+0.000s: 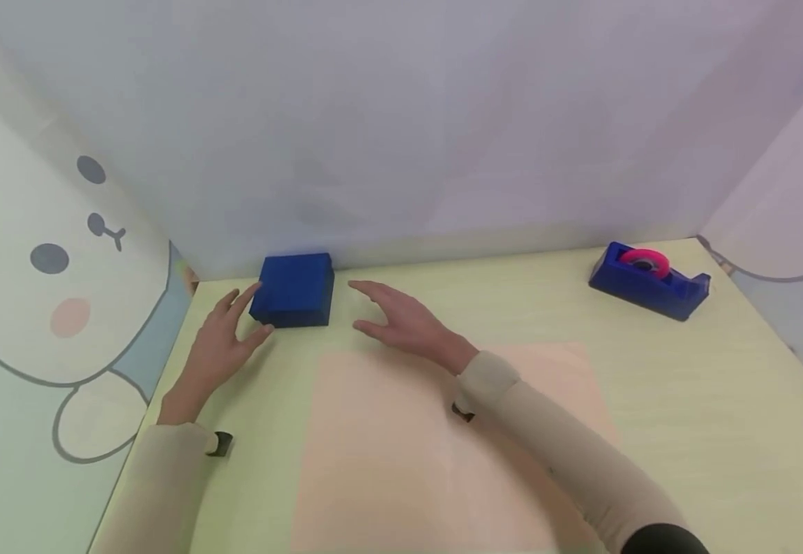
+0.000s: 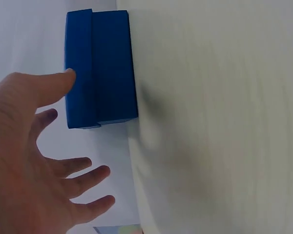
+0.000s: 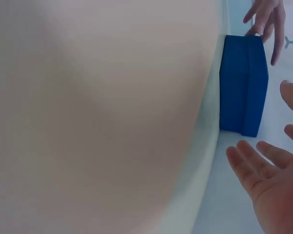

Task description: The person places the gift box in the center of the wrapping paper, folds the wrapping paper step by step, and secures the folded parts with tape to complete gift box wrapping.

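Observation:
A blue lidded box (image 1: 295, 286) sits at the back left of the table, close to the wall. My left hand (image 1: 220, 342) is at its left side, fingers spread; whether a fingertip touches the box I cannot tell. To the right of the box, my right hand (image 1: 404, 323) hovers with thumb and fingers apart and holds nothing. In the left wrist view the box (image 2: 101, 68) shows its lid seam, with the left thumb near the lid. The right wrist view has the box (image 3: 243, 85) between both hands.
A blue tape dispenser (image 1: 647, 281) with a pink roll stands at the back right. A pale pink sheet (image 1: 374, 454) lies on the light wooden table (image 1: 692, 431). Behind rises a plain pale wall (image 1: 401, 138), with bear-printed panels (image 1: 41, 308) at the sides.

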Action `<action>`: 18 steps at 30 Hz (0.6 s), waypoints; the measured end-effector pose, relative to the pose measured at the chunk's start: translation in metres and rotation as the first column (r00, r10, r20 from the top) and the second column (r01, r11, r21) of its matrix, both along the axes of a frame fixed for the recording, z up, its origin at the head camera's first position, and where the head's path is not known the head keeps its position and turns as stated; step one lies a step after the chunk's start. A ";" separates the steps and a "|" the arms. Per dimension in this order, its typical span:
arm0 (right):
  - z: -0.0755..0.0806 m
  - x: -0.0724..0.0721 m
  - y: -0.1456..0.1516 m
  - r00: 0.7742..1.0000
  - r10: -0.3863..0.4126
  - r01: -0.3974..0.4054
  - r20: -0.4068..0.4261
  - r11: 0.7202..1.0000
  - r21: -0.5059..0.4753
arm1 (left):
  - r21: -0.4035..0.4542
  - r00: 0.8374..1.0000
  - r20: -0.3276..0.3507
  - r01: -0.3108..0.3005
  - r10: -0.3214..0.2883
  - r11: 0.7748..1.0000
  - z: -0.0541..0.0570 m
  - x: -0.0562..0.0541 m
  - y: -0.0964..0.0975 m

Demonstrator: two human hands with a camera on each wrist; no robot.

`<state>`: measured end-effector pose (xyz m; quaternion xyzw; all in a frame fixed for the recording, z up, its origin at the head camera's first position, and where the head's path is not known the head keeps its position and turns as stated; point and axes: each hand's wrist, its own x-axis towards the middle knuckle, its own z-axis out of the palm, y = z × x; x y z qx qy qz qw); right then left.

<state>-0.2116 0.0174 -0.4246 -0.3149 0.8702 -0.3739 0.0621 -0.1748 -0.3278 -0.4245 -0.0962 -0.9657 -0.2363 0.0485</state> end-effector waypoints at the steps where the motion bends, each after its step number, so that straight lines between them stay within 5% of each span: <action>1: -0.001 -0.002 -0.005 1.000 0.003 -0.003 0.012 1.000 -0.009 | 0.020 1.000 0.012 0.004 -0.004 1.000 -0.002 -0.002 0.000; 10: -0.026 -0.009 -0.038 0.986 0.029 -0.009 0.165 0.993 -0.119 | 0.061 0.999 0.036 0.037 -0.039 0.997 -0.027 -0.006 0.003; 18: -0.026 -0.019 -0.060 0.987 0.090 -0.060 0.136 0.975 -0.212 | 0.122 0.994 -0.039 0.105 -0.101 0.987 -0.025 -0.019 0.005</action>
